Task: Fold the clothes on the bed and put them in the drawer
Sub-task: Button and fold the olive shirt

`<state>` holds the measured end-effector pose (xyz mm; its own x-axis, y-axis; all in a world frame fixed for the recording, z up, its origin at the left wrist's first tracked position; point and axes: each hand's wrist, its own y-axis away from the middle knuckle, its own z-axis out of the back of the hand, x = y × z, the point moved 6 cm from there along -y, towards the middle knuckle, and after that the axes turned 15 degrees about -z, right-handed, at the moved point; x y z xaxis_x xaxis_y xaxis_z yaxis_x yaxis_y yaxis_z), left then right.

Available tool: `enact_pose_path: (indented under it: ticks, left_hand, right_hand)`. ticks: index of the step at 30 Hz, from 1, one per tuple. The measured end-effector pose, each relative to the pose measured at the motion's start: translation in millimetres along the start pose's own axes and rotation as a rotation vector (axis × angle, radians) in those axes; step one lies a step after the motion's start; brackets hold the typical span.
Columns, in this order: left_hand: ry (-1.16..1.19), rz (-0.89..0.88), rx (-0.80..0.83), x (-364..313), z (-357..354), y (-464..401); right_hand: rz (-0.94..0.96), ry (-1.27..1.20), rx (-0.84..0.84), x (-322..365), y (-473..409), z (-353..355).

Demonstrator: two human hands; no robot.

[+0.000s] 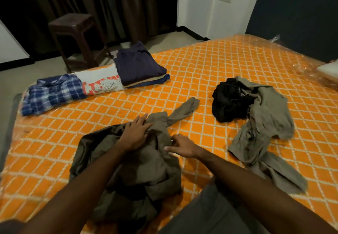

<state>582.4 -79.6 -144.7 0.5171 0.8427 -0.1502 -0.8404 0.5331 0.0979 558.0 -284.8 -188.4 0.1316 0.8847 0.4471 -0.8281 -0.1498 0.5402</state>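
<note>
Orange bed point(210, 65) held our crumpled olive shirt point(139, 169) near; left hand point(135, 135) pressed flat on it, right hand point(182, 145) pinched its fabric.

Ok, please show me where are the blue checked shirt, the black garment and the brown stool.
blue checked shirt point(53, 93), head view, middle of its folded front.
black garment point(228, 102), head view, centre of the crumpled heap.
brown stool point(72, 21), head view, on the seat top.
</note>
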Motion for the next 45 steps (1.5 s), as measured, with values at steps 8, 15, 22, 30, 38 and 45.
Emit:
enact_pose_path:
  ticks: [8, 15, 22, 30, 38, 45]
  left_hand:
    - [0.398, 0.236, -0.728, 33.1, 140.5, 51.2]
    - [0.498, -0.094, -0.798, -23.7, 185.6, 100.2]
    - [0.811, -0.068, -0.643, -49.5, 161.7, 104.9]
    - [0.752, -0.021, -0.834, -22.2, 203.8, 124.2]
    - [1.517, -0.04, -0.61, -48.2, 198.6, 126.8]
    - [0.201, 0.074, -0.618, -15.3, 239.2, 138.5]
  right_hand:
    - [0.101, -1.053, 0.417, 113.0, 68.7, 18.1]
    - [0.253, -1.154, 0.097, 174.2, 103.1, 108.4]
    - [0.44, -1.069, -0.017, 212.4, 142.4, 118.8]
    - [0.353, -1.262, -0.204, 202.1, 151.7, 148.4]
    - [0.592, -0.335, -0.311, 211.9, 138.3, 128.2]
    - [0.54, -0.408, -0.323, 206.3, 133.9, 165.6]
